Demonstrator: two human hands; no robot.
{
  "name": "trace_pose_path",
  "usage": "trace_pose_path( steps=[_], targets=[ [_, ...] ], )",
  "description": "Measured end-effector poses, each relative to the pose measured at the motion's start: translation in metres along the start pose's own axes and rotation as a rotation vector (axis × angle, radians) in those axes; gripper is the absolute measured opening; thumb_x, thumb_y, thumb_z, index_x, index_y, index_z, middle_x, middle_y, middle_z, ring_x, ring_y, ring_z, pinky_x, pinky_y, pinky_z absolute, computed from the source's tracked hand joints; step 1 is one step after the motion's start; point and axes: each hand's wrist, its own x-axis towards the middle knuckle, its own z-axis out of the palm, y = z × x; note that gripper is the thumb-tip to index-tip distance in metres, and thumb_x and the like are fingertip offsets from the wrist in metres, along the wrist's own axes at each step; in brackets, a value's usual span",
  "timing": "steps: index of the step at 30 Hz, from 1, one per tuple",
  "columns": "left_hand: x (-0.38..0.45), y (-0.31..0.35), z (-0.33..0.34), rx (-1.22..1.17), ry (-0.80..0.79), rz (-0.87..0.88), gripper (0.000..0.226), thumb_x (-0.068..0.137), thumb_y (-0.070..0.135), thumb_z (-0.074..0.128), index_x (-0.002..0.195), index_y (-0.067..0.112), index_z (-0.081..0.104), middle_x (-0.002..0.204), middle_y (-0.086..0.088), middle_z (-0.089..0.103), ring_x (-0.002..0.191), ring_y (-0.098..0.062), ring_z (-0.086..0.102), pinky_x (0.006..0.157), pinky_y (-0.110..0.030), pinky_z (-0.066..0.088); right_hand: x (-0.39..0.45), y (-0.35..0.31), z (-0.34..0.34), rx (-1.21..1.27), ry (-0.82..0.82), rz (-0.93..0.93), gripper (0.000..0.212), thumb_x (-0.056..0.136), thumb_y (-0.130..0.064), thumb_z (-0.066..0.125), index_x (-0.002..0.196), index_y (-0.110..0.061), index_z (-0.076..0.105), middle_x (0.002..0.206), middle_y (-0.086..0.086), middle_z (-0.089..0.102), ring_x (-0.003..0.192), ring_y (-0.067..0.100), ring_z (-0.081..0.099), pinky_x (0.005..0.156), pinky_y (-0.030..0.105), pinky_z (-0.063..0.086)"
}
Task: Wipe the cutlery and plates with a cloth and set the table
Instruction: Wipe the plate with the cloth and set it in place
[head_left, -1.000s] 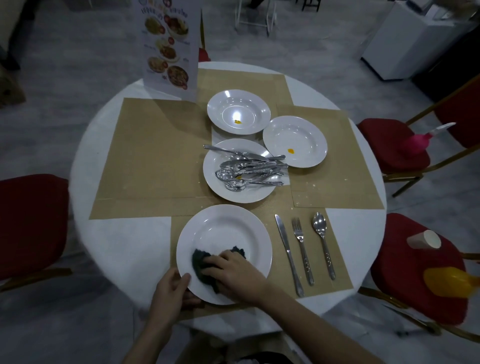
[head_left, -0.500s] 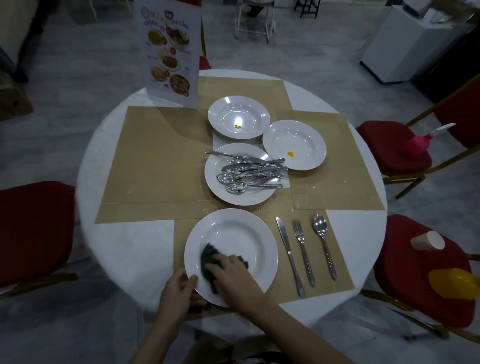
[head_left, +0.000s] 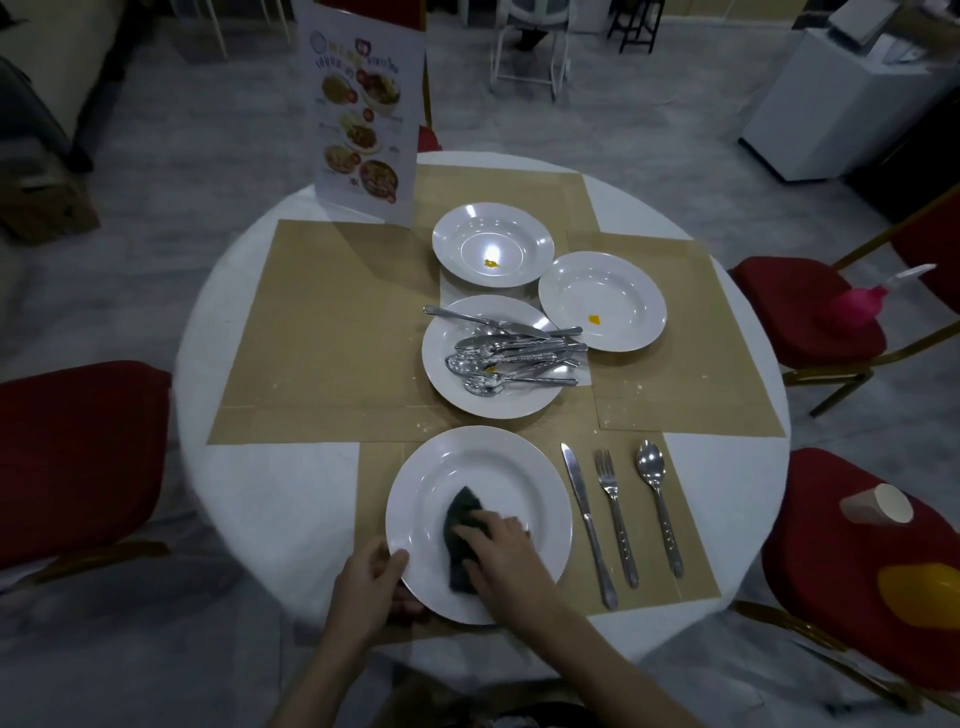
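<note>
Right hand (head_left: 506, 556) presses the dark green cloth (head_left: 464, 525) flat-fingered onto the round white plate (head_left: 478, 522); left hand (head_left: 366, 584) pinches its rim — push harder and it could skid.

Nearest me on the surface (head_left: 291, 499) sits the plate (head_left: 441, 467) holding my cloth (head_left: 460, 514); knife (head_left: 587, 512), fork (head_left: 615, 514), spoon (head_left: 658, 506) lie right; cutlery-piled plate (head_left: 493, 405) beyond.

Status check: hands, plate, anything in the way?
Left hand grips near plate rim. Right hand presses cloth in its well. Knife, fork, spoon laid right. Nothing blocking.
</note>
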Motion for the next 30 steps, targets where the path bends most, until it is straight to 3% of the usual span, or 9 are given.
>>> trace_pose_path(
  steps=[6, 8, 12, 18, 21, 23, 26, 28, 30],
  targets=[
    [0.004, -0.004, -0.007, 0.107, 0.058, 0.024, 0.018, 0.095, 0.019, 0.057, 0.081, 0.01, 0.063, 0.077, -0.008, 0.072, 0.069, -0.029, 0.071, 0.066, -0.054, 0.059, -0.005, 0.001, -0.009, 0.029, -0.247, -0.28, 0.038, 0.094, -0.025, 0.055, 0.131, -0.022, 0.058, 0.136, 0.003, 0.055, 0.115, 0.021, 0.051, 0.102, 0.034, 0.04],
    [0.004, -0.002, -0.006, 0.119, 0.084, 0.027, 0.015, 0.095, 0.018, 0.057, 0.085, 0.01, 0.064, 0.08, -0.008, 0.073, 0.066, -0.03, 0.071, 0.066, -0.052, 0.059, -0.006, 0.027, -0.012, -0.167, -0.164, -0.349, 0.035, 0.084, -0.025, 0.065, 0.119, -0.025, 0.066, 0.124, 0.003, 0.062, 0.103, 0.023, 0.059, 0.093, 0.039, 0.049],
    [-0.003, 0.0, 0.003, 0.164, 0.14, 0.012, 0.013, 0.095, 0.02, 0.056, 0.088, 0.014, 0.064, 0.086, -0.008, 0.073, 0.067, -0.029, 0.07, 0.069, -0.047, 0.059, -0.005, 0.05, -0.017, -0.298, -0.051, -0.162, 0.039, 0.071, -0.023, 0.079, 0.109, -0.022, 0.068, 0.117, 0.005, 0.064, 0.097, 0.025, 0.064, 0.083, 0.039, 0.057],
    [-0.013, 0.004, 0.022, 0.321, 0.356, 0.051, 0.015, 0.094, 0.021, 0.058, 0.085, 0.011, 0.064, 0.079, -0.005, 0.069, 0.075, -0.024, 0.065, 0.073, -0.043, 0.056, 0.013, 0.021, -0.006, -0.132, -0.089, -0.132, 0.039, 0.087, -0.017, 0.062, 0.126, -0.014, 0.062, 0.134, 0.012, 0.055, 0.111, 0.033, 0.055, 0.097, 0.046, 0.047],
    [-0.017, 0.003, 0.027, 0.337, 0.41, 0.035, 0.015, 0.093, 0.024, 0.058, 0.091, 0.01, 0.065, 0.084, -0.005, 0.069, 0.08, -0.025, 0.065, 0.076, -0.041, 0.055, 0.01, 0.024, -0.02, -0.01, -0.287, -0.319, 0.039, 0.095, -0.018, 0.052, 0.134, -0.018, 0.056, 0.139, 0.008, 0.051, 0.118, 0.028, 0.049, 0.105, 0.038, 0.036],
    [-0.026, 0.006, 0.032, 0.33, 0.491, 0.02, 0.014, 0.094, 0.025, 0.057, 0.094, 0.012, 0.063, 0.086, -0.003, 0.067, 0.081, -0.023, 0.063, 0.075, -0.037, 0.054, 0.004, 0.035, -0.034, 0.112, -0.319, -0.341, 0.039, 0.095, -0.019, 0.052, 0.134, -0.02, 0.055, 0.135, 0.004, 0.054, 0.117, 0.023, 0.05, 0.103, 0.031, 0.037],
    [-0.042, 0.013, 0.043, 0.289, 0.661, 0.075, 0.012, 0.095, 0.025, 0.055, 0.095, 0.014, 0.06, 0.088, -0.001, 0.064, 0.08, -0.019, 0.061, 0.069, -0.034, 0.052, -0.009, 0.05, -0.067, 0.576, -0.204, 0.023, 0.032, 0.098, -0.021, 0.053, 0.13, -0.023, 0.058, 0.127, -0.005, 0.056, 0.116, 0.013, 0.052, 0.101, 0.026, 0.043],
    [-0.053, 0.021, 0.054, 0.237, 0.716, 0.137, 0.008, 0.096, 0.023, 0.054, 0.095, 0.015, 0.059, 0.09, -0.002, 0.063, 0.081, -0.017, 0.06, 0.07, -0.035, 0.052, -0.017, 0.061, -0.094, 1.003, -0.236, 0.344, 0.024, 0.102, -0.031, 0.047, 0.122, -0.029, 0.06, 0.124, -0.002, 0.06, 0.116, 0.018, 0.056, 0.101, 0.034, 0.047],
    [-0.065, 0.033, 0.073, 0.16, 0.691, 0.141, 0.007, 0.097, 0.02, 0.052, 0.095, 0.016, 0.058, 0.089, -0.002, 0.065, 0.079, -0.018, 0.061, 0.071, -0.037, 0.053, -0.025, 0.08, -0.112, 1.331, -0.278, 0.555, 0.032, 0.1, -0.049, 0.042, 0.113, -0.031, 0.065, 0.115, 0.008, 0.068, 0.108, 0.027, 0.064, 0.096, 0.044, 0.052]
  ],
)
